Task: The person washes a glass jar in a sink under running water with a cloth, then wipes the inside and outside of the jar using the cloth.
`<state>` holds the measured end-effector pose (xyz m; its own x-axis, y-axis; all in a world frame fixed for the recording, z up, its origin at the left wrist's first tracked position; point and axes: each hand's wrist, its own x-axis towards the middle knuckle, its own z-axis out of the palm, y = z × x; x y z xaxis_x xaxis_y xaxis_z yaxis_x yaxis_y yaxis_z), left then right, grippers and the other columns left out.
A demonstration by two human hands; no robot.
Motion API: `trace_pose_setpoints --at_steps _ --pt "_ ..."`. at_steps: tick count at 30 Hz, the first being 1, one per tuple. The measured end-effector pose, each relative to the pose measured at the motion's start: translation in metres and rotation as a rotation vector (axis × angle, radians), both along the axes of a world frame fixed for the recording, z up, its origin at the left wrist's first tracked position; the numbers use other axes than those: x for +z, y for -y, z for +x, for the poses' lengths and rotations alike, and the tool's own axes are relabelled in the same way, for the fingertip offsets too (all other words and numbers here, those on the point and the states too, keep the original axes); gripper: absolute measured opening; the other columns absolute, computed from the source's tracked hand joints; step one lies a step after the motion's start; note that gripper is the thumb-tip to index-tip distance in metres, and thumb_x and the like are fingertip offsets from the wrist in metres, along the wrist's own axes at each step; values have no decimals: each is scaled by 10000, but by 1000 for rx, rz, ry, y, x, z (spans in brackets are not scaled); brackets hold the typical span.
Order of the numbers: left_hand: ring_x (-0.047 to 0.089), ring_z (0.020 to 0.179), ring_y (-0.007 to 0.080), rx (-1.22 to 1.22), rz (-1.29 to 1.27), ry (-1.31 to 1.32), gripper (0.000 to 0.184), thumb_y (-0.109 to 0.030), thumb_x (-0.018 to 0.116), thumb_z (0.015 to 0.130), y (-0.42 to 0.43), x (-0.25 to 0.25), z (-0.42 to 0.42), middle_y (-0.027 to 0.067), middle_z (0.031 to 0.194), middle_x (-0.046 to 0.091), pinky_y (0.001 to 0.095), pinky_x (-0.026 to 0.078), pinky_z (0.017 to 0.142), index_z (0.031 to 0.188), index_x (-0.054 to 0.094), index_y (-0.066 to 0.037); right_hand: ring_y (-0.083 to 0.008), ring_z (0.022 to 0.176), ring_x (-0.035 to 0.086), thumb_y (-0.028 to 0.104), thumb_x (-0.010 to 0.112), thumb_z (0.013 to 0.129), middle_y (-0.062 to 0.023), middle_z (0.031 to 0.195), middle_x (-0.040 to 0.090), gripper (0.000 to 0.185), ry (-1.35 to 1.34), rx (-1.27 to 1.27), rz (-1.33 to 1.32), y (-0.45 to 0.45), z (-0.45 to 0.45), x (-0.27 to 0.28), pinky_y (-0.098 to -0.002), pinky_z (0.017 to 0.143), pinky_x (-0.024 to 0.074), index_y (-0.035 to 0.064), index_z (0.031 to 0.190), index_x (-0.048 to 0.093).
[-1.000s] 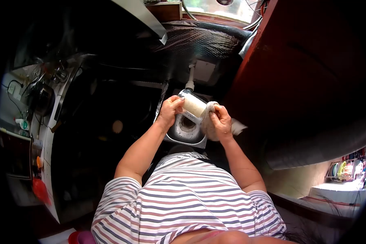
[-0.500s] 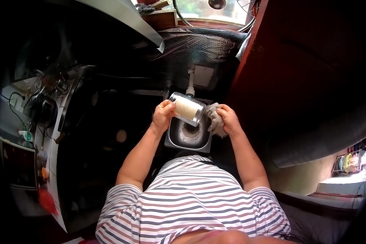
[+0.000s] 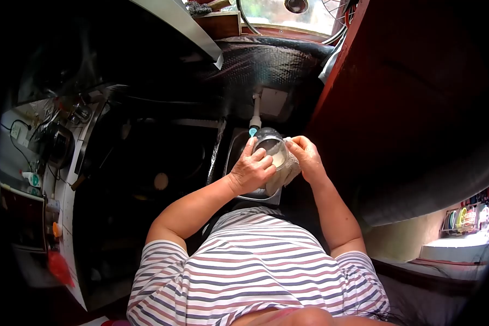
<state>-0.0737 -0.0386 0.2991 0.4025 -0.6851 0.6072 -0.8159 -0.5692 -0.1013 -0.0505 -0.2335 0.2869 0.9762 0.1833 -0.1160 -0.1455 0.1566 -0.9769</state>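
Note:
A clear jar point(image 3: 270, 143) is tipped with its round mouth towards me, above the metal sink point(image 3: 262, 201). My left hand point(image 3: 252, 169) is closed on the jar's near left side, its index finger reaching up along the rim. The pale label seen earlier on the jar's side is mostly hidden. In the fingers of my right hand point(image 3: 306, 156) a greyish, crumpled cloth point(image 3: 292, 170) is pinched against the jar's right side. The cloth hangs down beside the jar.
Just behind the jar, a white pipe tap point(image 3: 257, 113) with a turquoise handle point(image 3: 252, 132) comes down. A dark red panel point(image 3: 386, 70) rises to the right. On the left, a tiled counter point(image 3: 66, 217) carries bottles and appliances. A bicycle wheel point(image 3: 242, 15) stands beyond.
The jar has turned from lying sideways to mouth towards me and moved right. My left hand has shifted right onto its near side. The cloth has come against the jar.

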Motion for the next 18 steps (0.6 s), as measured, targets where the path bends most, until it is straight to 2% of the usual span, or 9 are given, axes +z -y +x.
trace_pose_setpoints --at_steps 3,4,7,9,10,11,14,17,18 --pt "506 725 199 23 14 26 117 -154 606 635 -3 3 -1 19 661 446 544 398 922 636 503 -100 -108 803 567 272 718 801 -52 883 602 380 119 -25 -95 -9 -9 11 -252 728 470 -3 1004 552" --pt "505 730 200 25 7 29 107 -148 603 636 -2 5 0 20 662 449 546 397 925 638 508 -98 -113 784 579 180 709 787 -63 880 616 317 184 -35 -174 -13 -12 13 -257 721 478 -6 994 556" --pt "512 752 205 24 37 13 94 -147 602 648 -2 10 -1 28 687 463 547 396 931 681 535 -90 -117 749 585 110 661 770 -68 845 626 258 222 -161 -291 -17 -8 0 -262 704 486 -5 980 565" --pt "535 811 211 -1 33 33 102 -147 611 666 0 14 -3 35 758 495 547 393 931 731 553 -92 -119 742 590 67 620 748 -72 818 632 228 238 -199 -312 -18 -6 -3 -263 695 490 -5 959 571" --pt "557 922 232 -11 37 20 190 -170 667 676 -1 18 -4 54 898 551 527 393 941 833 595 -91 -115 736 587 67 620 746 -68 812 629 218 231 -187 -287 -16 -5 -4 -261 686 489 -7 946 572" --pt "557 922 232 -18 43 22 190 -170 667 676 -3 23 -7 54 898 551 527 393 941 833 595 -91 -111 730 584 68 621 744 -64 806 627 209 223 -177 -262 -14 -4 -5 -260 678 487 -8 933 574" --pt "552 1031 291 -19 -284 -60 384 -224 768 650 -14 36 -13 117 1088 565 473 409 941 976 627 -79 -106 717 573 57 615 742 -55 804 620 185 140 -129 -154 -7 1 -15 -254 672 480 -12 909 572" --pt "513 1077 295 188 -661 -370 522 -279 729 709 -32 12 6 113 1160 537 397 410 939 1158 550 -84 -97 714 560 52 612 751 -43 807 607 178 30 -116 22 -5 0 -9 -240 676 471 -11 914 573" --pt "469 1154 279 259 -888 -881 640 -362 692 773 -39 -4 11 136 1236 489 386 397 958 1291 449 -74 -97 714 560 52 612 751 -43 807 607 178 33 -121 24 -6 0 -9 -240 676 471 -11 914 573"
